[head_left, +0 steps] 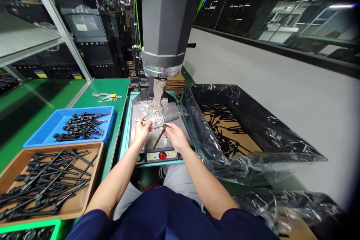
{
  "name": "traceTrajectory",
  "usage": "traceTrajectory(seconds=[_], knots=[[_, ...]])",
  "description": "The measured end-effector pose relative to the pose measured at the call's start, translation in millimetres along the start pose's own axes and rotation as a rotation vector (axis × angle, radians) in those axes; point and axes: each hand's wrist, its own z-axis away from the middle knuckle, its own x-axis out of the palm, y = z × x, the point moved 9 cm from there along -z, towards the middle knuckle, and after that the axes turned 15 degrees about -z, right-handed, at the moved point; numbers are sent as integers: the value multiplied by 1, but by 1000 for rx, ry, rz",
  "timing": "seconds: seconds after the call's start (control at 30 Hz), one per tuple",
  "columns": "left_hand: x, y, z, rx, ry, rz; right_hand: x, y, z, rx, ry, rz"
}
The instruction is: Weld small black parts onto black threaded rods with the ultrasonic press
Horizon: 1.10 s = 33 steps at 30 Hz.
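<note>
My right hand [176,137] pinches a thin black ribbed rod [159,137] by its thicker upper end. The rod slants down to the left over the grey metal plate of the press [135,131]. My left hand [143,131] is beside it on the left, above the same plate, with curled fingers; whatever lies between them is too small to make out. Just beyond both hands, clear crinkled plastic film [157,118] covers the fixture. The metal horn [159,92] of the machine comes down over that film.
On the left, a blue tray [42,129] and a brown tray [95,153] hold several black ribbed rods. Pliers [107,95] lie on the green bench. A plastic-lined black bin [270,120] with more rods stands right. A red button [162,155] is on the machine's front.
</note>
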Motion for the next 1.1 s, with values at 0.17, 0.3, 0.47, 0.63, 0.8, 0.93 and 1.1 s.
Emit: traceTrajectory(seconds=[0.17, 0.3, 0.47, 0.63, 0.8, 0.93, 1.1], knots=[[-27, -28, 40, 54, 6, -208, 16, -24, 11, -149, -75, 142], [-11, -17, 69, 261, -243, -324, 40, -29, 19, -245, -191, 300], [-16, 12, 79, 462, -169, -468, 62, -19, 19, -223, -238, 282], [-27, -4, 80, 360, -93, -421, 72, -12, 14, -139, -237, 189], [-93, -13, 49, 111, 221, 8, 51, -9, 16, -58, -146, 137], [-160, 6, 20, 20, 482, 341, 26, -8, 34, 34, -101, 143], [-142, -6, 34, -177, 358, 407, -45, -34, 76, 89, 124, 294]])
